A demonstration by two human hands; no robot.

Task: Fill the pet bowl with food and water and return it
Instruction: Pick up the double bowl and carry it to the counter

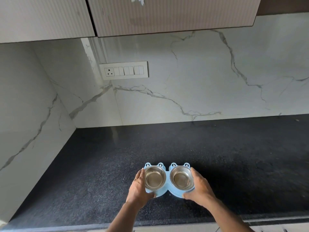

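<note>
Two bare forearms reach in from the bottom edge, one to each side of the pet bowl (168, 192) – a single pale blue double feeder sitting on the dark speckled countertop (100, 164), close to its front edge. Going from the left: the left hand (139, 186) wraps the feeder's left end, fingers lying fairly straight up along the outer side of the blue frame, thumb curled round onto the front lip. Next come the two steel cups, both shiny and bare inside – the left cup (154, 178) and the right cup (182, 178), each sunk in its own round hole, with the narrow blue waist of the frame between them. Four little rounded blue ears stand along the back rim, two behind each cup. Then the right hand (201, 188) mirrors the left one: fingers laid along the right flank of the frame, thumb hooked over the front lip, so the feeder is clasped from both ends at once. Whether the base rests fully on the stone or is just raised off it I cannot tell.

Further back, a white marble-look wall (200, 81) with grey veins runs behind the counter and turns the corner along the left side. One white switch plate (123, 70) is fixed to it, left of centre, with one socket at its left end and a row of rocker switches beside it. Two pale ribbed cabinet fronts (167, 12) hang overhead
</note>
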